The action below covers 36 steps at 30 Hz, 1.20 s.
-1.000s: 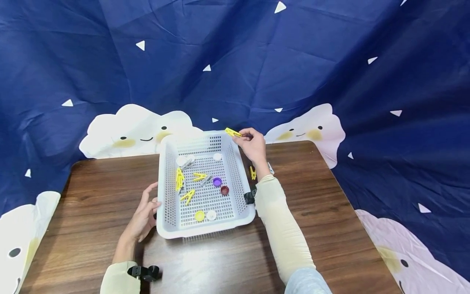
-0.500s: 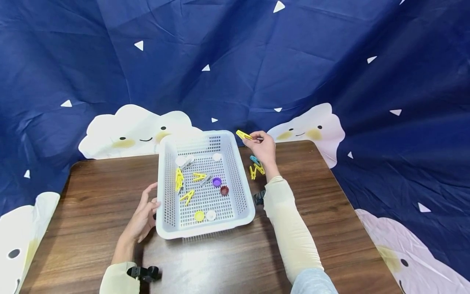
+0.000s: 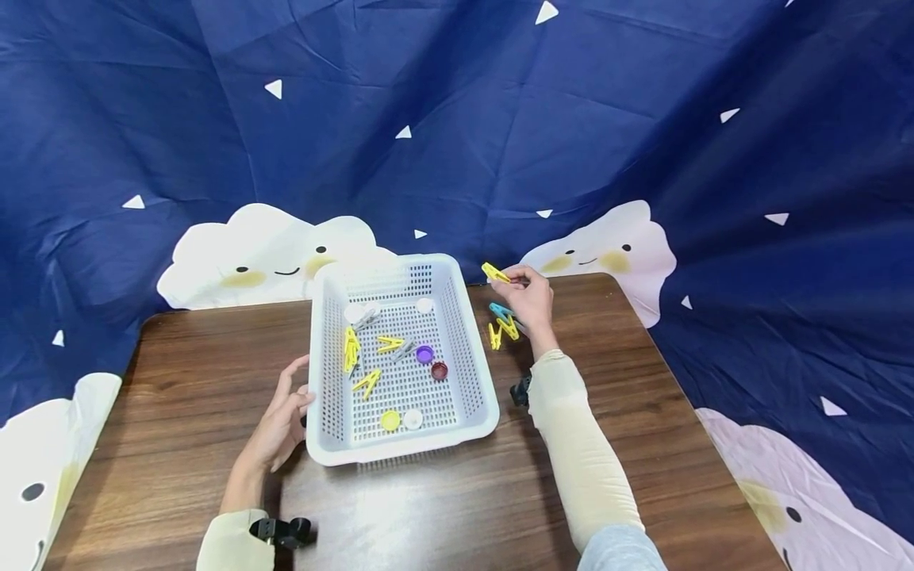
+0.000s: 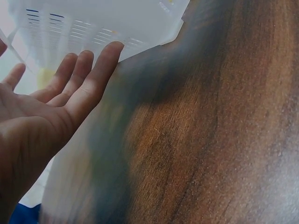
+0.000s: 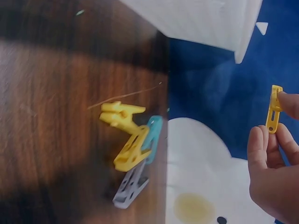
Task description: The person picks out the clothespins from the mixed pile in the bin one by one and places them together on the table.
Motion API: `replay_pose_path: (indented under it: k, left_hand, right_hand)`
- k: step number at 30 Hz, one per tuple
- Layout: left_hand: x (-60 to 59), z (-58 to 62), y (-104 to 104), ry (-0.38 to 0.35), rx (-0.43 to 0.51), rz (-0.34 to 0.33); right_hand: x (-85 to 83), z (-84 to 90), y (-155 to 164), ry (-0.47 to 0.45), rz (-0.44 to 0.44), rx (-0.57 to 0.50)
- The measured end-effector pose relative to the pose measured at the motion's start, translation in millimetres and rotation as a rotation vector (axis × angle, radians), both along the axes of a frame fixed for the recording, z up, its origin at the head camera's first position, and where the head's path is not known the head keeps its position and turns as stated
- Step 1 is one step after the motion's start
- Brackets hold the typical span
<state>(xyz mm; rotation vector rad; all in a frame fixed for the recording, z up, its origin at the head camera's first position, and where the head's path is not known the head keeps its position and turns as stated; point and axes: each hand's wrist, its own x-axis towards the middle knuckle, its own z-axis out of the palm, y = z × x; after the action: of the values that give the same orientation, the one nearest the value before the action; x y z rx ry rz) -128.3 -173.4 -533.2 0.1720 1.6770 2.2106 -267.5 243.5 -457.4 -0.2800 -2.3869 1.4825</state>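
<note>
My right hand [image 3: 528, 300] pinches a yellow clothespin [image 3: 495, 273] between thumb and fingers, held up past the right side of a white slotted basket [image 3: 400, 454]. On the table below it lie two yellow clothespins [image 5: 122, 115], a blue one [image 5: 154, 137] and a grey one [image 5: 131, 186], bunched together. My left hand [image 3: 282, 416] is at the basket's left wall, its fingers extended and touching the outside. In the left wrist view those fingertips [image 4: 112, 49] meet the basket's side. Yellow clothespins [image 3: 367, 384] and grey clothespins [image 3: 403, 351] lie inside the basket.
The basket also contains a purple cap [image 3: 424, 354], a dark red cap [image 3: 439, 370], a yellow cap [image 3: 389, 420] and several white caps [image 3: 412, 419]. It stands on a brown wooden table [image 3: 193, 396]. A blue curtain [image 3: 457, 119] hangs behind the table's far edge.
My right hand has moved right, then slightly nearer, carrying the yellow clothespin from above the basket's far right corner. The clothespins on the table have come into view. My left hand stays put.
</note>
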Motion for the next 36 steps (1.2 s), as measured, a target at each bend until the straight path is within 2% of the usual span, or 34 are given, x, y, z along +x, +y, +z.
replay_pose_path:
  k: [4,12,20,29,36]
  left_hand:
    - [0.0,-0.3,0,-0.005,-0.006,0.003]
    - [-0.3,-1.2,0,-0.012,-0.002,0.006]
    - [0.0,-1.5,1,-0.011,0.005,0.002]
    - [0.6,-4.6,0,-0.013,0.008,-0.004]
    - [-0.1,-3.9,-1,-0.009,0.012,-0.008]
  right_hand:
    - [-0.8,-6.7,7,-0.014,-0.031,0.041]
    - [-3.8,-18.7,21,-0.047,-0.093,0.053]
    - [-3.9,-34.0,32,-0.095,-0.112,0.047]
    - [-2.0,-59.0,44,-0.184,-0.141,0.069]
    - [-1.4,-65.5,46,-0.215,-0.160,0.057]
